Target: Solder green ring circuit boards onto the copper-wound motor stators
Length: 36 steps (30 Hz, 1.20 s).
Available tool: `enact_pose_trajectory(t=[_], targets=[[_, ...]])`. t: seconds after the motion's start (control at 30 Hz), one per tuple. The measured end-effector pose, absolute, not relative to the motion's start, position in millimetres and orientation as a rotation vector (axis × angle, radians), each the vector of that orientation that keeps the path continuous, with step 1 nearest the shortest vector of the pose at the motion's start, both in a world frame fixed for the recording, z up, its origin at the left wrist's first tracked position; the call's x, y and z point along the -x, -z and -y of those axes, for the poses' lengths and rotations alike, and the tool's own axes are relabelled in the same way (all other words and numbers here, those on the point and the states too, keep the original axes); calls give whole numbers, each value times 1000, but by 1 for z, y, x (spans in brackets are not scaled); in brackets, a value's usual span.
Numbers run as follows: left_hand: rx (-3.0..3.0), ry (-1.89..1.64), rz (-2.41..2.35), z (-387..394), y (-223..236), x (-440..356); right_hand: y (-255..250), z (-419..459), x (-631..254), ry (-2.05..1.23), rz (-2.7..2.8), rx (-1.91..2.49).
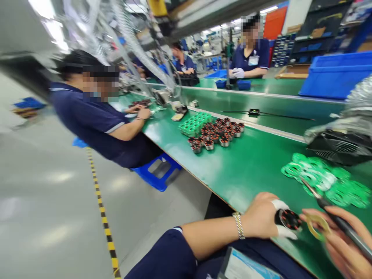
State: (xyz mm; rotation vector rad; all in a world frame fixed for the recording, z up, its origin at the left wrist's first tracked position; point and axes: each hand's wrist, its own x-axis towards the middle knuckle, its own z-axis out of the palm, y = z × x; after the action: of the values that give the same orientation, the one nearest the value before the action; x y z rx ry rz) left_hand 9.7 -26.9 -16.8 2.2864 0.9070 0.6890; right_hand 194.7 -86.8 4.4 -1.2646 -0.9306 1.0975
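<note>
My left hand (263, 217), with white covers on its fingertips, is closed around a small round motor stator (290, 220), black on top with copper windings. Beside it, my right hand (345, 236) grips a soldering iron (338, 219), its metal tip pointing up and left over the green rings. Those same fingers also pinch a thin yellow-green ring (317, 226), close to the stator. A loose pile of flat green rings (328, 178) lies on the green bench just beyond. Blur hides the finer detail of the right fingers.
Several stators (216, 133) stand grouped on the bench (186, 155) near a green tray (194, 122). A black fan unit (343, 145) with a duct stands at right. A co-worker (93, 112) sits at left; another person (251, 54) works across. A blue bin (334, 75) is behind.
</note>
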Motion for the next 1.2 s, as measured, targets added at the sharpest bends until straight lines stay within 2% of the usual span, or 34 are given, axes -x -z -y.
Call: enact_pose_trajectory(t=[0.1,0.23,0.43,0.53,0.73,1.2], targets=[[-2196,-718,-944,32,12,-7,-22,80,-179,-1124,824,1234],[-2140,-672,-950,33,7,-3,-19,71,-175,-1102,885,1270],[-2073,-654,-974,37,7,-1,-22,78,-172,-587,1826,1319],[-1999,-647,-996,39,7,-1,-26,75,-171,-550,2036,1200],[-1986,-608,-1007,40,7,-1,-23,67,-177,-685,2040,1167],[-2064,-629,-1035,41,8,-1,-14,78,-170,-709,1838,1306]])
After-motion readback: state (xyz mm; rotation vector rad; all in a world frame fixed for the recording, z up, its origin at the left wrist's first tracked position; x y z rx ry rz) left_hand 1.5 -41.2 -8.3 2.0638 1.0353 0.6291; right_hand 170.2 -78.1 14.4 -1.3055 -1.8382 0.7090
